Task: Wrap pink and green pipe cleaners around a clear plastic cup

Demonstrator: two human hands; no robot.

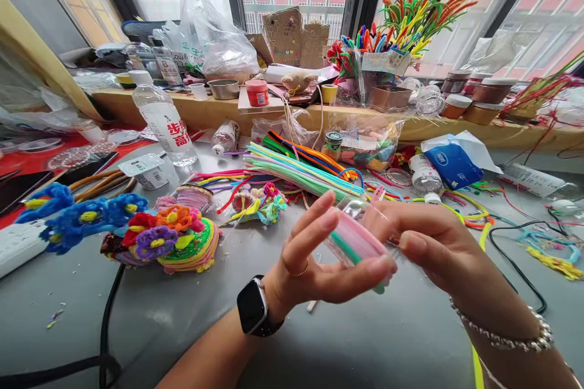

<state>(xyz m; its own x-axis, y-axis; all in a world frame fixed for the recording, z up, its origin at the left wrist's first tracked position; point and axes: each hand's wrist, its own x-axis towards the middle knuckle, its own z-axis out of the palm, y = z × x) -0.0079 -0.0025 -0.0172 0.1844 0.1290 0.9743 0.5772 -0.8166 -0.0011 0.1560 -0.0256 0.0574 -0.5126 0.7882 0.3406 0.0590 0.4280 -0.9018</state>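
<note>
My left hand (319, 261), with a black smartwatch on the wrist and a thin ring, grips a small clear bottle (353, 234) wrapped in pink and green pipe cleaner; thumb below, fingers curled over it. My right hand (433, 243), with a bead bracelet, closes on the bottle's other end from the right. Both hands hover above the grey table (182, 316) at centre. Behind them lies a bundle of pale green, pink and orange pipe cleaners (296, 170).
Pipe-cleaner flowers and a coiled colourful basket (182, 243) sit at left beside blue flowers (68, 213). A water bottle (164, 121), tissue pack (451, 161), black cables (515, 261), loose pipe cleaners and a cluttered window ledge (228, 110) with jars surround the work area.
</note>
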